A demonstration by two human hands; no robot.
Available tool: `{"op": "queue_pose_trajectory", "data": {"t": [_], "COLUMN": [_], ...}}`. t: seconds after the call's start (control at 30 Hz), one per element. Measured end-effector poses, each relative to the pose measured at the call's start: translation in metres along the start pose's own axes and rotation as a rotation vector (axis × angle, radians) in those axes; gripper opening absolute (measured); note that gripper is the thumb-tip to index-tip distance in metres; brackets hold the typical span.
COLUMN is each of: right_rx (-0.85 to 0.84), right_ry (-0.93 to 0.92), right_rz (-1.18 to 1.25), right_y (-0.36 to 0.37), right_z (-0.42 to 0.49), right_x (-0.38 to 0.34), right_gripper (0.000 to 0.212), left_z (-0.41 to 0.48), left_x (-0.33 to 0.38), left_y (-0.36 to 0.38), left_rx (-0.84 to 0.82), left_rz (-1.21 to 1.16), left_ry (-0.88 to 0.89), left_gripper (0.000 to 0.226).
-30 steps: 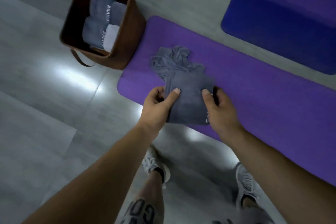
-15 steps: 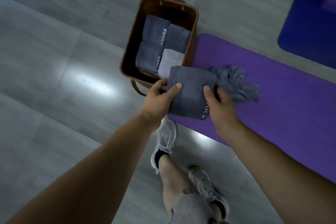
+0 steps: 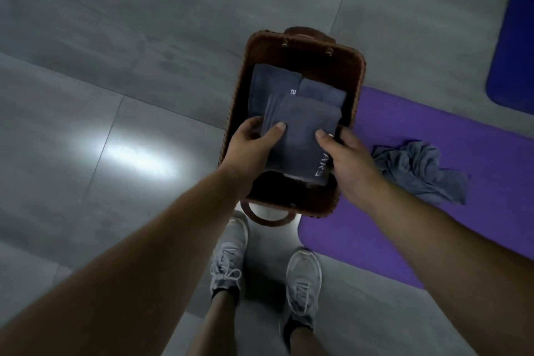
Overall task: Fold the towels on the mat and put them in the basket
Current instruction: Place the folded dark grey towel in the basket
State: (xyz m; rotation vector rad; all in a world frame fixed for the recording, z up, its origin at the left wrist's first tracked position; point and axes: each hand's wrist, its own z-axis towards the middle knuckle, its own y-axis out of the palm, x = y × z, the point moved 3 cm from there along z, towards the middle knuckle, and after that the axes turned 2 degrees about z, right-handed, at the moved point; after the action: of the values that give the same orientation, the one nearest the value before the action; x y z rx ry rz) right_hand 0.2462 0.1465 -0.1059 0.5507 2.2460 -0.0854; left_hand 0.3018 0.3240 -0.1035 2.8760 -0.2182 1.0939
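- Left hand [image 3: 251, 144] and right hand [image 3: 349, 159] both grasp the folded towel [image 3: 300, 136], each with its thumb on top and its fingers curled under an opposite edge.
- Grey floor [image 3: 115, 66] tiles fill most of the view, with a bright glare patch at the left.
- Purple mat [image 3: 433, 225] lies to the right of the basket and is cut off by the frame edge.
- Blue mat [image 3: 514, 37] shows only one rounded corner at the upper right.
- Brown woven basket [image 3: 358, 72] stands on the floor just beside the purple mat's corner; whether it overlaps the mat cannot be told. A loop handle [image 3: 268, 218] sticks out at its near end.
- Dark grey, the folded towel is held over the basket's near half and hides whatever lies beneath it.
- Two stacked towels [image 3: 265, 87], also dark grey and folded, lie side by side at the basket's far end, partly covered by the held one.
- Unfolded, a crumpled towel [image 3: 419, 170] lies on the purple mat, right of the right hand.
- Grey sneakers [image 3: 228, 263] stand on the floor near the basket.
- Pale lettering [image 3: 322, 166] runs along the held towel's right edge; "ARS" can be made out, the rest under the right hand. A pale fragment on a basket towel is too small to read.
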Motion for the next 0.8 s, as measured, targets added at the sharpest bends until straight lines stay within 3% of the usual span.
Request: {"op": "queue_pose_trajectory", "data": {"t": [0.2,0.43,0.67,0.8], "right_rx": [0.133,0.129,0.107,0.136], "right_ry": [-0.038,-0.068,-0.08,-0.113], "right_rz": [0.027,0.035,-0.01,-0.039], "right_y": [0.03,0.049,0.049,0.051], "right_z": [0.083,0.146,0.174,0.184], "right_x": [-0.004,0.001,0.002,-0.003], "right_gripper": [0.023,0.026,0.03,0.026], "left_z": [0.084,0.124,0.144,0.148], "left_x": [0.009,0.002,-0.007,-0.004], "left_y": [-0.009,0.006,0.011,0.011], "left_rx": [0.112,0.193,0.151,0.106], "left_rz": [0.039,-0.238,-0.469,-0.51], "left_ry": [0.011,-0.165,-0.232,-0.243], "left_gripper": [0.063,0.106,0.072,0.037]}}
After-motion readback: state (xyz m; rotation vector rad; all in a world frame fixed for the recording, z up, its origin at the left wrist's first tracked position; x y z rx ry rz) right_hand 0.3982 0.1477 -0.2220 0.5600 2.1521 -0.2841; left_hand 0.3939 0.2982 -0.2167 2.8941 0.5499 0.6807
